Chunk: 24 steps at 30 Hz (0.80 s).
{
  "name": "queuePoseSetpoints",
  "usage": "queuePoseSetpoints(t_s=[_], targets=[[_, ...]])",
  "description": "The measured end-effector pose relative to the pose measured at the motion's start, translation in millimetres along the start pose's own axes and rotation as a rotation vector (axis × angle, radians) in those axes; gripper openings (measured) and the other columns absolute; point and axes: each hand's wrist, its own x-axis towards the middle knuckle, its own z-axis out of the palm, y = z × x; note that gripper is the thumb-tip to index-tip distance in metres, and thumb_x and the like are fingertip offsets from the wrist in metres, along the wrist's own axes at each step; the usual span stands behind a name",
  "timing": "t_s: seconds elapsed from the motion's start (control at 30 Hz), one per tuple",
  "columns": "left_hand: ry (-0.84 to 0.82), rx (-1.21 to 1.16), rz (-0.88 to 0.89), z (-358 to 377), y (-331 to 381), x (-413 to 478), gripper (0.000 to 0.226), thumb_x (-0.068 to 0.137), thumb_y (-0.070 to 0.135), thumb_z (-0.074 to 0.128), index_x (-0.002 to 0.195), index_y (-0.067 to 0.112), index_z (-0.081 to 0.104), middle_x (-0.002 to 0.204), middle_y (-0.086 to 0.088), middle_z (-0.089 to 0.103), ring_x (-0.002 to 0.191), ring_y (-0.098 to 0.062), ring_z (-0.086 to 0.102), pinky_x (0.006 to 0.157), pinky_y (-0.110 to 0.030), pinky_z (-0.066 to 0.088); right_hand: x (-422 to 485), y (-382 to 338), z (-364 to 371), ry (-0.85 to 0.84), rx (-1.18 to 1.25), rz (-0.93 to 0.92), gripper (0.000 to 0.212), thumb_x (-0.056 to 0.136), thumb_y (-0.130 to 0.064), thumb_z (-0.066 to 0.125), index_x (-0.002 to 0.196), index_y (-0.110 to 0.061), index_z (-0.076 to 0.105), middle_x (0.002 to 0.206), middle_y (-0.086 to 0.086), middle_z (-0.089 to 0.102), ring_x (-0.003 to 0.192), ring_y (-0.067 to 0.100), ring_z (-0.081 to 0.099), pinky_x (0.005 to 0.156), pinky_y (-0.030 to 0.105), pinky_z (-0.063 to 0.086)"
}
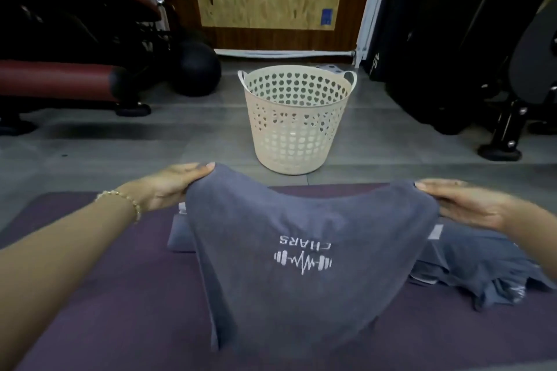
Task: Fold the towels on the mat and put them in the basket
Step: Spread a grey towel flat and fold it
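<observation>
My left hand [168, 187] and right hand [464, 205] each pinch a far corner of the grey towel [301, 250], held spread left-to-right above the purple mat [105, 280]. The basket [297, 117] stands directly beyond, midway between both hands.

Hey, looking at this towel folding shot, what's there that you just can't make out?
Head view only:
- Basket floor: hidden by its own front wall, so contents unclear.
- Towels underneath: held towel covers most, count unknown.
- Pile at right: partly behind right hand and forearm.
- Left hand: its grip is partly hidden by cloth.
</observation>
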Motion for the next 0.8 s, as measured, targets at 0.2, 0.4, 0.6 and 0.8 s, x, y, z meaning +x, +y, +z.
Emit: queuePoseSetpoints(t_s=[0.2,0.4,0.6,0.8], targets=[[0.266,0.009,0.012,44,-103,143,0.027,0.091,0.031,0.061,0.102,0.008,0.069,0.098,-0.006,0.066,0.086,-0.015,0.058,0.066,-0.022,0.049,116,106,-29,0.275,-0.003,0.084,0.105,0.008,-0.046,0.096,0.101,-0.010,0.065,0.094,0.005,0.073,0.088,0.014,0.068,0.064,0.015,0.057],[0.421,0.014,0.110,72,-142,254,0.021,0.091,0.027,0.063,0.089,0.006,0.065,0.080,-0.002,0.056,0.074,-0.010,0.048,0.060,-0.013,0.044,222,147,-34,0.545,-0.062,0.013,0.024,0.078,-0.004,0.075,0.100,-0.001,0.066,0.073,-0.001,0.064,0.043,-0.006,0.057,0.047,0.005,0.047],[0.499,0.119,0.077,82,-159,320,0.026,0.090,0.030,0.063,0.099,0.006,0.069,0.089,-0.001,0.063,0.090,-0.011,0.054,0.074,-0.009,0.044,298,167,-34,0.620,-0.064,0.071,0.010,0.084,-0.003,0.070,0.094,-0.002,0.067,0.038,-0.011,0.057,0.032,-0.003,0.050,0.040,0.009,0.045],[0.375,0.378,0.063,108,-201,300,0.050,0.089,0.019,0.065,0.132,0.001,0.048,0.130,-0.014,0.053,0.113,-0.027,0.053,0.094,-0.022,0.041,274,233,-13,0.541,-0.059,0.211,0.024,0.091,-0.004,0.061,0.114,0.002,0.061,0.088,0.011,0.063,0.068,0.015,0.060,0.058,0.020,0.050]])
